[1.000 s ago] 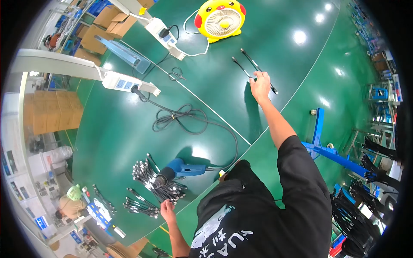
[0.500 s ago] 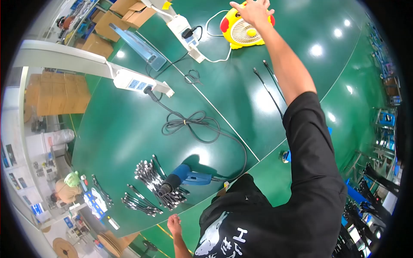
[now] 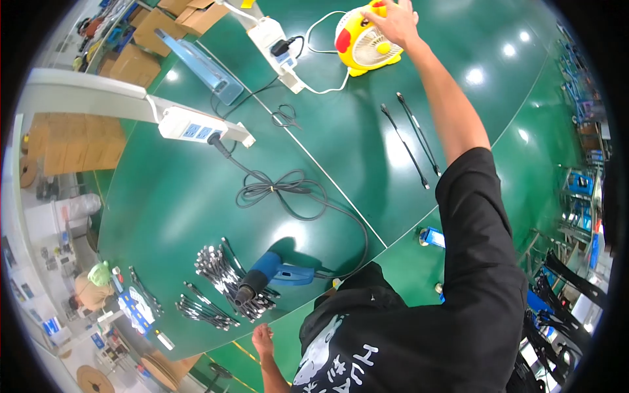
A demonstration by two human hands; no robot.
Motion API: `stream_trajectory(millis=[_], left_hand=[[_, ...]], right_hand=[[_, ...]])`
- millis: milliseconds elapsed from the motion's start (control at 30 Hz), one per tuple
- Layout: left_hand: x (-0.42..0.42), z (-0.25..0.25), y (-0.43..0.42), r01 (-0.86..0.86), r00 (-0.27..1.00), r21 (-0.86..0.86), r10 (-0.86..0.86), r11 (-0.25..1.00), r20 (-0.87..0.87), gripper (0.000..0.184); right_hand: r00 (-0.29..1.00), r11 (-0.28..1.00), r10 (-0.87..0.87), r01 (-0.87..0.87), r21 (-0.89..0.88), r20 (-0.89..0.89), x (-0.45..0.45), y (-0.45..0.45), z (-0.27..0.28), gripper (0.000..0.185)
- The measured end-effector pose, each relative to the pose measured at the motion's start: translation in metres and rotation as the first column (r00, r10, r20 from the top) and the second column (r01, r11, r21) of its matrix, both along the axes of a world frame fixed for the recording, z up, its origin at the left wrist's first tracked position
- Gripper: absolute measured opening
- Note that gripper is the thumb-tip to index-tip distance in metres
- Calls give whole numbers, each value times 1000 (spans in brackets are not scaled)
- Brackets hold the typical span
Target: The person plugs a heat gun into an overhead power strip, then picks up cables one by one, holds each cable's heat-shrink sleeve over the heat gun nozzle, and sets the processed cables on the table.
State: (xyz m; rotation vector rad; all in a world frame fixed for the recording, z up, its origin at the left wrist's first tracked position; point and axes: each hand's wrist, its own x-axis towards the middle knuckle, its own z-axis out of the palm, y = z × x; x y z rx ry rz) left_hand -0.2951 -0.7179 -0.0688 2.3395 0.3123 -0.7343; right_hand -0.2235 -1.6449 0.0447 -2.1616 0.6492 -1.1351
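Touching yellow fan (image 3: 371, 50), apparently | right hand (image 3: 398, 26) | left hand (image 3: 263, 339) near cables (image 3: 220, 272)

The right hand (image 3: 397, 26) reaches far forward, fingers spread; the left hand (image 3: 263, 339) hangs low, loosely curled.

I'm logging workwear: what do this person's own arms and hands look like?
A loose black sleeve ends near the right elbow, leaving the forearm bare. No glove shows on the right hand or left hand. The left sleeve can't be made out. The black shirt bears a white print with lettering.
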Motion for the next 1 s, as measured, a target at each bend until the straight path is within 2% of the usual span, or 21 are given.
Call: stream_trajectory(millis=[33, 100, 167, 200, 233, 267, 367, 433, 467, 533, 600, 667, 767, 833, 900, 933, 1000], left_hand=[[2, 0, 1, 12, 1000, 2, -12, 1000, -10, 21], [6, -1, 1, -41, 999, -56, 43, 998, 25, 21], [6, -7, 9, -52, 999, -72, 53, 996, 4, 21], [6, -12, 11, -75, 997, -88, 75, 993, -6, 20], [5, -15, 12, -71, 997, -88, 71, 994, -9, 20], [4, -16, 13, -70, 997, -74, 67, 995, -48, 20], [8, -19, 14, -25, 995, -23, 22, 999, -101, 19], [18, -17, 12, 27, 994, 9, -26, 1000, -111, 19], [22, -16, 11, 34, 994, -6, -35, 999, -100, 20], [25, -12, 11, 44, 995, -17, -45, 999, -86, 20], [29, -9, 11, 36, 996, -44, -39, 998, -83, 19], [31, -12, 13, 28, 996, -60, -33, 998, -85, 19], [30, -11, 16, 31, 995, -85, -39, 996, -96, 18], [26, -12, 14, 36, 994, -98, -45, 995, -96, 18], [23, -12, 11, -2, 993, -92, -8, 996, -118, 18], [21, -13, 11, -8, 993, -92, -3, 996, -119, 18], [18, -15, 13, 57, 994, -52, -61, 997, -92, 18]], right_hand=[[939, 934, -339, 328, -140, -64, 11, -31, -38, 75], [856, 831, -516, 490, -263, -32, -32, -12, -59, 53], [800, 902, -417, 424, -86, -433, -88, 24, -107, 52], [670, 914, -339, 402, -62, -660, -111, 61, -120, 57], [531, 929, -291, 355, -103, -796, -133, 95, -136, 58], [526, 941, -216, 338, -31, -822, -156, 121, -156, 50], [570, 885, -271, 464, 32, -775, -197, 153, -198, 39], [734, 889, -338, 454, 54, -589, -220, 149, -220, 24], [732, 884, -347, 464, 56, -587, -228, 139, -225, 24], [679, 805, -492, 593, 13, -545, -238, 114, -225, 18], [640, 763, -550, 647, -11, -536, -249, 82, -222, 12], [569, 700, -564, 714, 20, -599, -253, 58, -217, 13], [492, 709, -509, 705, -21, -706, -255, 54, -210, 18], [401, 604, -762, 723, -335, -508, -234, 79, -194, 27], [688, 835, -532, 522, -173, -494, -224, 95, -200, 31], [749, 912, -357, 409, -35, -558, -215, 117, -195, 37], [663, 933, -141, 338, 126, -735, -201, 164, -189, 49]])
